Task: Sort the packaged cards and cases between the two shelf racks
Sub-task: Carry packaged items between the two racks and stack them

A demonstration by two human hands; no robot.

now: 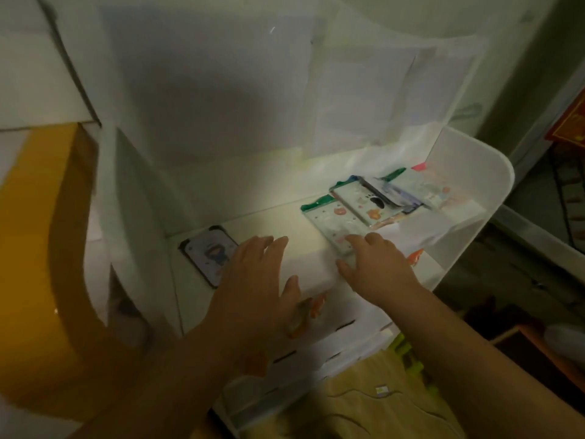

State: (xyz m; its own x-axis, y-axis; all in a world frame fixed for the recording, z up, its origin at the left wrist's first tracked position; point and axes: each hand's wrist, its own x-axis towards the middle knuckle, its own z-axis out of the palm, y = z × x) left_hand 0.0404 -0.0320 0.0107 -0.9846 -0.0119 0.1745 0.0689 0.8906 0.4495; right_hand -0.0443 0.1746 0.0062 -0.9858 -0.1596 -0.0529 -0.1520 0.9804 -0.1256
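A white shelf rack point(468, 198) fills the middle of the head view. At its left lies a black-edged case point(207, 253) with a cartoon figure. Several overlapping packaged cards and cases are spread at the right, the nearest a green-topped pack point(326, 221) with cartoon animals, then another pack point(357, 201) behind it. My left hand point(256, 280) hovers flat and open over the shelf, just right of the black-edged case. My right hand point(376, 264) rests with fingertips on the near end of the green-topped pack, fingers spread. The image is dim and blurred.
A yellow-orange surface point(41, 248) runs along the left. Lower slatted tiers of the rack point(316, 353) show beneath my hands, with small orange items point(316, 307) there. Tan fabric point(380, 400) lies below. A dark area with red items point(569, 122) is at far right.
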